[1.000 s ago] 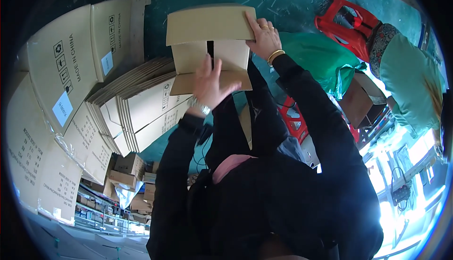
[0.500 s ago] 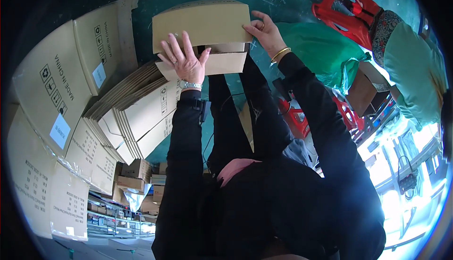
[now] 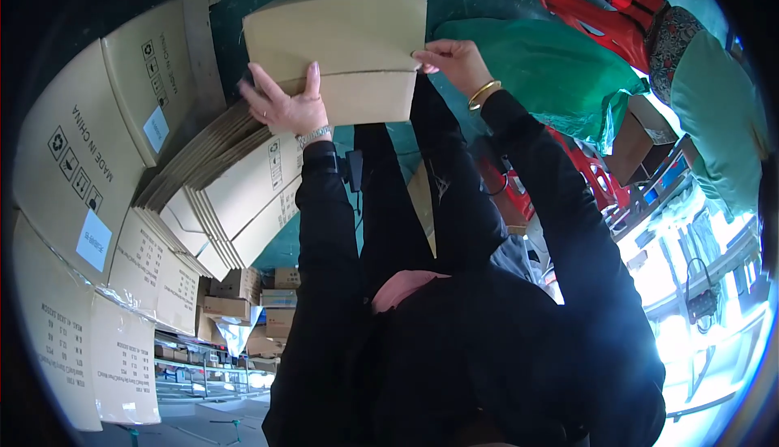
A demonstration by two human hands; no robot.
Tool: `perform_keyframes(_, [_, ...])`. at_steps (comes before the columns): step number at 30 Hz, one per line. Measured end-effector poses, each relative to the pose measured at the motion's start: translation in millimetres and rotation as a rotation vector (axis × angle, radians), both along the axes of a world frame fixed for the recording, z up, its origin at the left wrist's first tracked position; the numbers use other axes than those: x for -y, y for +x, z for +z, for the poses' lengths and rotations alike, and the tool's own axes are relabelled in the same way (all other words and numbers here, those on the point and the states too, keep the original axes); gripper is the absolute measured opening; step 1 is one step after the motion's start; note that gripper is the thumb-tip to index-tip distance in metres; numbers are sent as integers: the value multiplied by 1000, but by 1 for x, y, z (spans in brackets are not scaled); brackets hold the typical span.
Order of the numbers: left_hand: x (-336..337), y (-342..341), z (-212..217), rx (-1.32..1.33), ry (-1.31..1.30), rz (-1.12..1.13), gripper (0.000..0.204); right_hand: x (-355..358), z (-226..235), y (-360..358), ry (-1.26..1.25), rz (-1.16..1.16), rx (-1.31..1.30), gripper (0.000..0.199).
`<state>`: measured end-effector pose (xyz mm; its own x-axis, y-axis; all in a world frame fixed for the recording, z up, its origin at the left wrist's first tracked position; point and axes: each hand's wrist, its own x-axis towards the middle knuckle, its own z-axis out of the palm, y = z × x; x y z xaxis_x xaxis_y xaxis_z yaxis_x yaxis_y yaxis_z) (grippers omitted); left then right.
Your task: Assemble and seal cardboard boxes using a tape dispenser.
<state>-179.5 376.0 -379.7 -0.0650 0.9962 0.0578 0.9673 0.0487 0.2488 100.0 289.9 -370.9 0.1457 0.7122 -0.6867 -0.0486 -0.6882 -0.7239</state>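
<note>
A brown cardboard box (image 3: 341, 29) is in front of me above my legs, with its flaps (image 3: 365, 96) lying almost edge to edge along the side facing me. My left hand (image 3: 288, 108) rests against the box's near left corner, its fingers spread and its thumb pointing up over the flap. At the right corner, my right hand (image 3: 456, 64) has thumb and fingertips pinched at the box edge where the flaps meet. The inside of the box is hidden.
Folded cardboard sheets (image 3: 219, 195) stand in a stack at my left, beside large printed cartons (image 3: 61, 147). On the right are a green plastic bag (image 3: 535, 66), a red stool (image 3: 604, 9), a pale green cushion-like bundle (image 3: 714, 114) and an opened carton (image 3: 637, 139).
The gap between the box's flaps has closed. My left hand has slid left and down to the corner; my right hand stays at the right edge, slightly lower.
</note>
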Motion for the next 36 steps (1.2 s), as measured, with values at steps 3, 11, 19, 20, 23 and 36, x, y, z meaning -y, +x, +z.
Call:
perform_keyframes(3, [1,-7,-6,64,-7,71,98,0,-2,-1,-95,-45,-98,22])
perform_keyframes(11, [0,-1,-17,-3,16,82,102,4,-2,-17,-34,-101,0,22])
perform_keyframes(19, [-4,-3,-16,3,13,173,97,0,-1,-19,90,111,203,21])
perform_keyframes(20, [-4,-3,-16,36,-16,192,94,1,-3,-17,68,83,137,21])
perform_keyframes(23, [-5,-2,-16,92,-19,203,89,4,-9,-12,27,29,10,23])
perform_keyframes(36, [-10,-8,-28,53,98,182,81,-13,47,-47,130,469,747,40])
